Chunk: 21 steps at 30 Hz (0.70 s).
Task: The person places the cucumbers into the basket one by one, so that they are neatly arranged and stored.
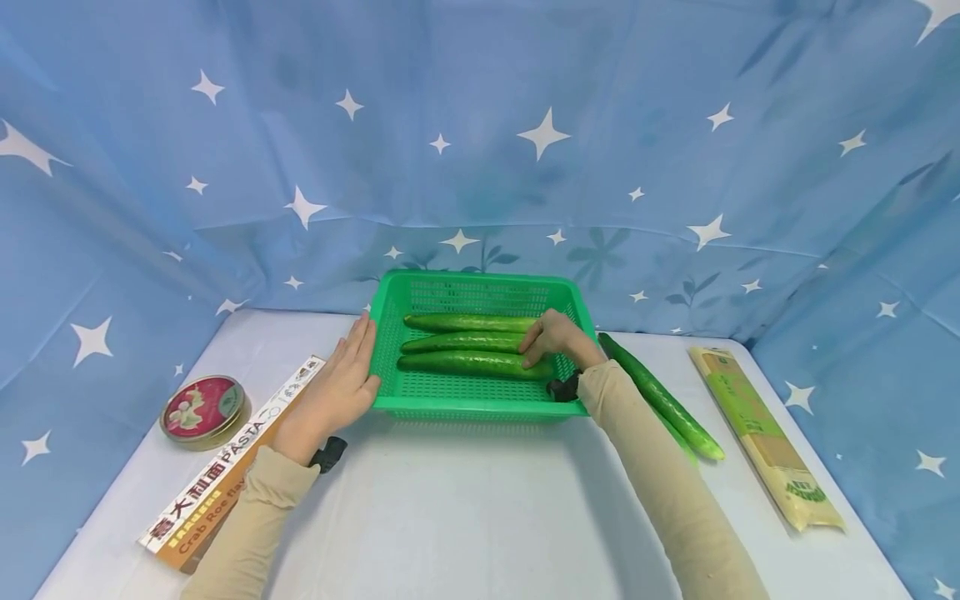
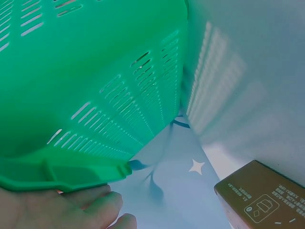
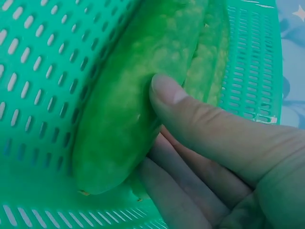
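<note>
A green plastic basket [image 1: 480, 407] stands at the back middle of the table with three cucumbers lying side by side in it. My right hand [image 1: 555, 335] is inside the basket at the cucumbers' right ends. In the right wrist view its thumb [image 3: 169, 93] lies on the front cucumber [image 3: 119, 109], and its fingers curl in along that cucumber's far side. Against the basket's left side rests my left hand [image 1: 343, 385], fingers straight. The left wrist view shows those fingers [image 2: 102, 205] beside the rim, next to the slotted wall [image 2: 105, 62].
More cucumbers [image 1: 660, 396] lie right of the basket, partly behind my right forearm. Farther right is a flat pack of noodles [image 1: 765, 437]. On the left are a pasta box [image 1: 232, 462], partly under my left arm, and a round red-lidded tin [image 1: 204, 410]. Blue curtain surrounds the table.
</note>
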Available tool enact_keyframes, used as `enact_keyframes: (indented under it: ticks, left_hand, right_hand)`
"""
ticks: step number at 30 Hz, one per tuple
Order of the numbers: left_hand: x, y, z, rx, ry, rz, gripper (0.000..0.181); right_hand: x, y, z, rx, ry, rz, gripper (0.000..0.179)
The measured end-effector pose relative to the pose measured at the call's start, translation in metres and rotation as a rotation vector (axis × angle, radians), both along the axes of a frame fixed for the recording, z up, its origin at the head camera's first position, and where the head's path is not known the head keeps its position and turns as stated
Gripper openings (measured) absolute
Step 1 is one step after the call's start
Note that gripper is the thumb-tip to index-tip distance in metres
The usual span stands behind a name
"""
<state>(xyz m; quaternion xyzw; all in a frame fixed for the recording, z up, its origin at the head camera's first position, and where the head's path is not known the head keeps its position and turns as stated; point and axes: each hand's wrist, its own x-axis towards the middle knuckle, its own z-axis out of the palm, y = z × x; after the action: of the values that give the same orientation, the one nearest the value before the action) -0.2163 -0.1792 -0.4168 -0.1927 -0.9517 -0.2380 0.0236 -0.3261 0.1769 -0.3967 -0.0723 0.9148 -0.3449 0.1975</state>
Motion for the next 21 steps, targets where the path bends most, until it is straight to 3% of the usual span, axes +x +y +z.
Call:
enact_keyframes:
  ticks: [9, 16, 21]
  left_hand:
    - [0.001, 0.001, 0.000, 0.007, 0.007, 0.002, 0.073]
    - [0.001, 0.001, 0.000, 0.008, 0.011, 0.001, 0.072]
    - [0.001, -0.001, 0.000, -0.002, 0.008, -0.002, 0.073]
  right_hand:
    - [0.005, 0.003, 0.012, -0.118, 0.011, -0.024, 0.028]
    - [0.013, 0.013, 0.045, -0.264, 0.046, -0.017, 0.036]
    - [0.029, 0.026, 0.068, -0.360, 0.090, -0.087, 0.034]
